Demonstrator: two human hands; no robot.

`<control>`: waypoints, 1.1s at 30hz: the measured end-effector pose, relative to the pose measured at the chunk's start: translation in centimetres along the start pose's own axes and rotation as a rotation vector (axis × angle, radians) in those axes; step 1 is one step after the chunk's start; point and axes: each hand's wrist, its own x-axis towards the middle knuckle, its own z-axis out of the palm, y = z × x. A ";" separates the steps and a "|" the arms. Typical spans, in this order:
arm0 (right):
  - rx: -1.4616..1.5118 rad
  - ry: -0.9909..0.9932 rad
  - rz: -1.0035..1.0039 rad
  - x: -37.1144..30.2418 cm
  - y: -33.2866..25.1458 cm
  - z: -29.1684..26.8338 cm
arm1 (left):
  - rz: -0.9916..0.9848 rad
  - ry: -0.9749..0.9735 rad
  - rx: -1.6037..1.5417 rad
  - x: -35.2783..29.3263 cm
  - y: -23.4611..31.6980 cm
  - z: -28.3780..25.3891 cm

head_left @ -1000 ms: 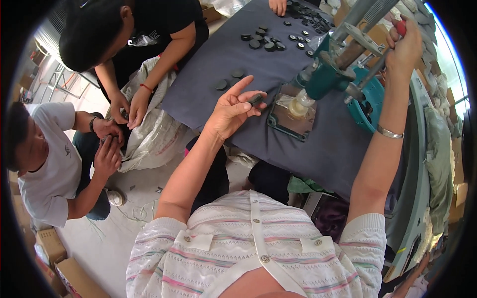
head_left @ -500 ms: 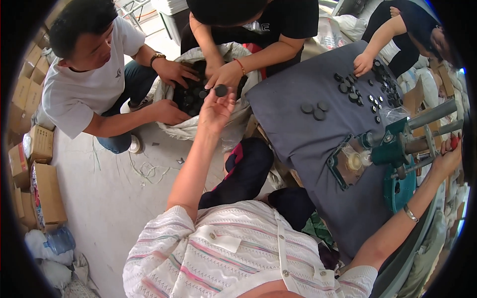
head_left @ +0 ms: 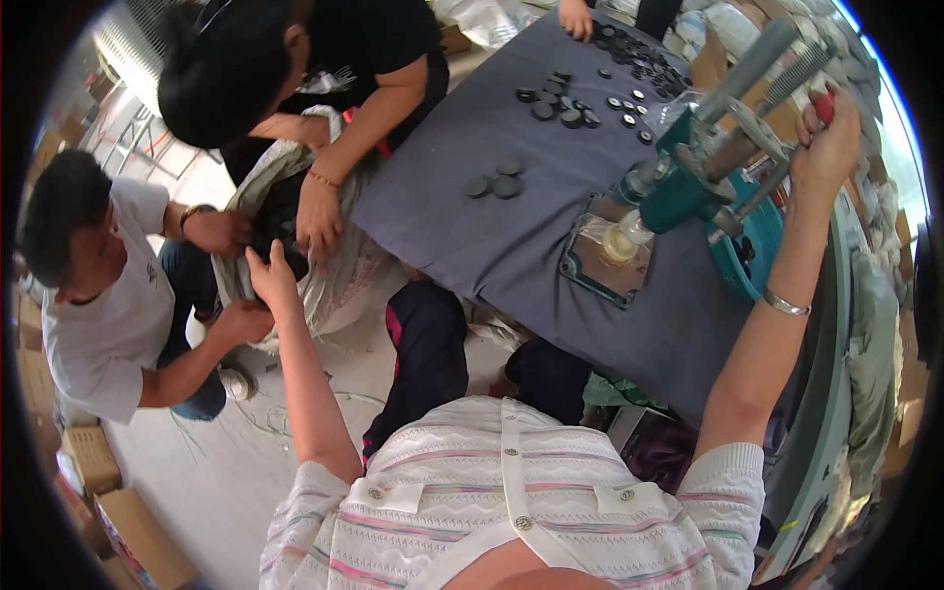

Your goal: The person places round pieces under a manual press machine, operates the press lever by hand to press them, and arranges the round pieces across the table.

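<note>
My left hand (head_left: pixel 273 277) is over the near edge of a white woven sack (head_left: pixel 339 285) full of black round pieces (head_left: pixel 277 218). Its thumb and a finger point up around something dark, which I cannot make out against the pieces behind. At the far right, my right hand (head_left: pixel 826 152) is closed around the red-knobbed lever (head_left: pixel 824 108) of a green hand press (head_left: pixel 680 192). A pale round die (head_left: pixel 619 243) sits on the press base, under the ram. Three black discs (head_left: pixel 506 177) lie on the grey cloth-covered table (head_left: pixel 433 211), left of the press.
Two co-workers have their hands at the sack: one in a white shirt (head_left: pixel 98 334), one in black (head_left: pixel 379 44). Another person's hand (head_left: pixel 575 18) is at the table's far edge, beside scattered black discs (head_left: pixel 644 64). A teal basin (head_left: pixel 733 261) stands behind the press; cardboard boxes (head_left: pixel 147 536) stand lower left.
The view has turned toward the press, shifting the sack and co-workers left. The black disc that showed clearly at my left fingertips no longer stands out. My right hand stays on the lever.
</note>
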 end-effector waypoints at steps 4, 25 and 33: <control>0.090 -0.052 -0.011 -0.4 2.3 0.9 | 0.829 -0.091 -0.040 -9.5 6.3 6.1; 0.086 0.083 0.018 -1.9 -0.6 1.1 | 1.115 -0.612 0.616 -15.3 12.0 38.7; 0.038 0.077 -0.010 -1.8 -1.0 1.0 | 1.263 -0.555 0.465 -14.4 10.4 39.1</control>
